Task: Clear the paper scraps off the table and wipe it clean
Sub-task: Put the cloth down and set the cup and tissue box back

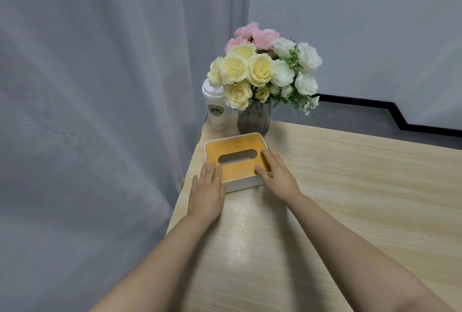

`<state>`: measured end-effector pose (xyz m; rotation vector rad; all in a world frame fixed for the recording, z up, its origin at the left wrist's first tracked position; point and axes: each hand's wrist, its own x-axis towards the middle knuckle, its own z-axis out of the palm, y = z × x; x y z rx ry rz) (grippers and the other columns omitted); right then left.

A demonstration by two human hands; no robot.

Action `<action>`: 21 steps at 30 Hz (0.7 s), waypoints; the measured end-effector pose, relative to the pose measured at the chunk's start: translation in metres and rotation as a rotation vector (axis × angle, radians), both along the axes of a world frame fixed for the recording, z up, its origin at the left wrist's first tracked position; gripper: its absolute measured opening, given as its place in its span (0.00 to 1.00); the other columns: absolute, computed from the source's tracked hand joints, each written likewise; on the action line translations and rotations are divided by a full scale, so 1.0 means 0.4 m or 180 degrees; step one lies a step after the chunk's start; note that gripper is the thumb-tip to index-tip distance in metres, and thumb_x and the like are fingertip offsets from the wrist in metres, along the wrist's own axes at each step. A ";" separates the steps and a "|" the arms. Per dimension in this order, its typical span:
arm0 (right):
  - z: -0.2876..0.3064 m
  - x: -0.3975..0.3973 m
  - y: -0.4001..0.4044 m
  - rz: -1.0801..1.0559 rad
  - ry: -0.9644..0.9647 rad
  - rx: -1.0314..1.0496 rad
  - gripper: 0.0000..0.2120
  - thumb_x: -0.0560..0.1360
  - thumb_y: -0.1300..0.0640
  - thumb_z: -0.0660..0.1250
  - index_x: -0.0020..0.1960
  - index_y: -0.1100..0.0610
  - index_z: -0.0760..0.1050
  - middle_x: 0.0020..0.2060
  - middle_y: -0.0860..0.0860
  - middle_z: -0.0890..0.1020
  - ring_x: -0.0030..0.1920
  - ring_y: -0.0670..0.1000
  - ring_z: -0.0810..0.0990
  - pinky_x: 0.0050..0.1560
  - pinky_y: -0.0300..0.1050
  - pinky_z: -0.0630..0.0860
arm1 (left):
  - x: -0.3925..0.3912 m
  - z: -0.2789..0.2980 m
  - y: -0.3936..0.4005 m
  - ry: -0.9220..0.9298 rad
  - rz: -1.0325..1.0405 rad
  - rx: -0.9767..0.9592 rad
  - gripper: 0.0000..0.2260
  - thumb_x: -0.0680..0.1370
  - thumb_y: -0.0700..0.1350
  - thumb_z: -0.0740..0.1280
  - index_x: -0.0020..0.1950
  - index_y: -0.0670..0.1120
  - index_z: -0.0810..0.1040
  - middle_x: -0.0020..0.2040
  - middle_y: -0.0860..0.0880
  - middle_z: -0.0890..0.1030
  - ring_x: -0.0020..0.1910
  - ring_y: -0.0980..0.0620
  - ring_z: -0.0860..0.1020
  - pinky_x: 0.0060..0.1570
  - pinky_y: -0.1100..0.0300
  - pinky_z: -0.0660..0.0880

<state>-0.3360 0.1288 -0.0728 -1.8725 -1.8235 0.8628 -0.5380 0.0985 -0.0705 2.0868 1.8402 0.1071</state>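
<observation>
Pale wood grain runs across the table (350, 186) under our arms, and both our hands are out at its far left corner, one on each side of the tissue box (235, 161). Our left hand (207, 188) lies with fingers straight and close together, the fingertips resting against the near left corner of the box, the palm low over the tabletop. Our right hand (276, 174) is laid on the right end of the box, fingers straight and slightly apart, reaching over the white rim onto the orange-brown wooden lid; the thumb sits at the near right corner. Neither hand curls round anything, and both simply press or touch the box with flat fingers. Between the two hands we see the lid's oval slot, dark inside, with no tissue showing through it

Just beyond the fingertips of our right hand stands a grey faceted vase (253, 120), almost touching the far edge of the box, filled with a bouquet (265, 67) of yellow, white and pink flowers. Beyond our left hand, past the box, a white lidded cup (216, 109) with a round green logo stands beside the vase, near the table's corner. To the left of our left hand a grey curtain (87, 112) hangs past the table's edge. We can pick out no paper scraps on the stretch of table that shows around our hands
</observation>
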 end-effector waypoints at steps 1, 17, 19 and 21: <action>0.003 -0.004 0.006 0.0098 0.0065 -0.0006 0.31 0.79 0.46 0.59 0.77 0.53 0.51 0.76 0.48 0.54 0.74 0.49 0.58 0.71 0.48 0.61 | 0.004 -0.006 -0.008 0.0174 -0.0196 -0.0002 0.23 0.84 0.49 0.45 0.78 0.48 0.45 0.78 0.51 0.44 0.77 0.51 0.42 0.74 0.51 0.45; -0.024 -0.105 -0.034 -0.0243 0.0034 -0.0248 0.34 0.82 0.48 0.52 0.76 0.62 0.36 0.76 0.51 0.35 0.76 0.51 0.48 0.70 0.43 0.56 | -0.053 0.001 0.057 0.0231 -0.0371 -0.0215 0.22 0.83 0.51 0.43 0.78 0.52 0.47 0.77 0.59 0.44 0.76 0.59 0.42 0.73 0.48 0.42; -0.022 -0.118 -0.036 -0.0218 0.0057 -0.0264 0.37 0.81 0.46 0.54 0.75 0.63 0.36 0.75 0.52 0.34 0.76 0.51 0.45 0.71 0.42 0.54 | -0.055 0.007 0.072 0.0187 -0.0335 -0.0267 0.22 0.83 0.51 0.43 0.78 0.51 0.47 0.77 0.58 0.44 0.76 0.59 0.42 0.73 0.47 0.42; -0.026 -0.112 -0.034 -0.0188 -0.0078 -0.0252 0.40 0.79 0.43 0.56 0.76 0.62 0.36 0.75 0.53 0.34 0.77 0.51 0.44 0.73 0.44 0.52 | -0.054 0.011 0.079 0.0171 -0.0326 -0.0263 0.22 0.83 0.51 0.44 0.78 0.51 0.48 0.78 0.57 0.45 0.76 0.58 0.43 0.73 0.49 0.42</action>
